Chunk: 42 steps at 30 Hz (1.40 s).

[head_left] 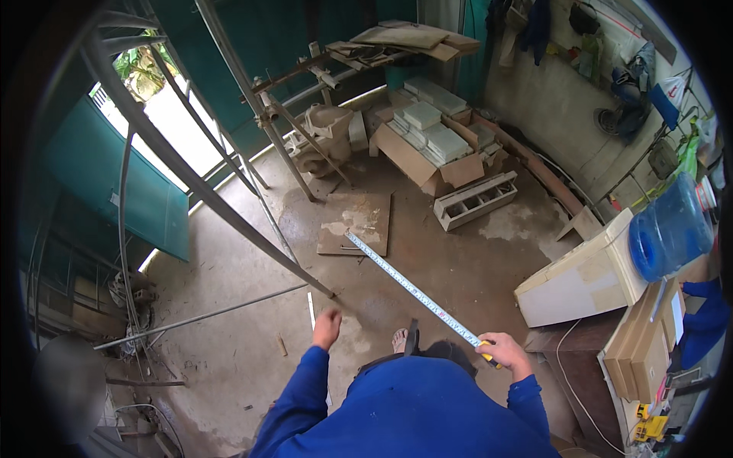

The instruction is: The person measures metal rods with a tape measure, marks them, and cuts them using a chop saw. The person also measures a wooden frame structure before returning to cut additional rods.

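Note:
A yellow tape measure [489, 356] is gripped in my right hand [507, 354]. Its pale blade [412, 289] sticks out forward and to the left, and the tip ends over a flat board [369, 202] on the floor. My left hand [327, 328] is curled closed in front of my body. A thin white strip [311, 307] shows just beyond it, and a further piece of white shows beside my left sleeve. Whether the fingers hold that strip is hidden.
A slanting metal pole [221, 206] and a thin rod [198, 317] stand at my left. Ahead are a carton of pale blocks [427, 177], a compartmented box [475, 201] and a dusty machine [321, 137]. To the right, a water dispenser [584, 276] carries a blue bottle [668, 233].

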Each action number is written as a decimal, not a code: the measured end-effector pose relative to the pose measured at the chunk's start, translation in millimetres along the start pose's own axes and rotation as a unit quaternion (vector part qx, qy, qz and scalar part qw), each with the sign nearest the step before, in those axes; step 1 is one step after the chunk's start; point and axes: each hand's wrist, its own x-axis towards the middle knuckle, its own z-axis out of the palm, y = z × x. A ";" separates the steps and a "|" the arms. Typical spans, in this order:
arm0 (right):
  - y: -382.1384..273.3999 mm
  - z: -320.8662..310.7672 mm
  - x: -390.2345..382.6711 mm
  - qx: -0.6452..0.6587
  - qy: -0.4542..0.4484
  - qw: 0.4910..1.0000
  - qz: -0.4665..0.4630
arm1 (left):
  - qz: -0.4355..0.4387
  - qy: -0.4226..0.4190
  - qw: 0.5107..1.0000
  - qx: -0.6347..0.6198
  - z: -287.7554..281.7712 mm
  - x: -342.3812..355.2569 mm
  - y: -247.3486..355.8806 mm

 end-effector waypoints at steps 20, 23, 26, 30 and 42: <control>-306.8 -302.7 464.0 -0.114 -0.152 0.977 -0.100 | 0.344 -0.044 0.911 0.224 -9.8 516.4 331.6; -367.5 -345.9 507.2 -0.145 -0.128 0.963 -0.188 | 0.333 0.001 0.929 0.160 -20.1 564.4 353.0; -405.3 -377.8 537.6 -0.125 -0.129 0.968 -0.175 | 0.334 0.013 0.933 0.138 -32.9 622.3 362.1; -417.1 -411.8 564.1 -0.150 -0.011 0.977 -0.154 | 0.329 0.050 0.929 0.163 -58.5 732.3 357.8; -518.8 -316.7 710.6 0.167 0.278 0.945 0.030 | 0.416 0.120 0.900 0.049 -71.9 1136.1 395.4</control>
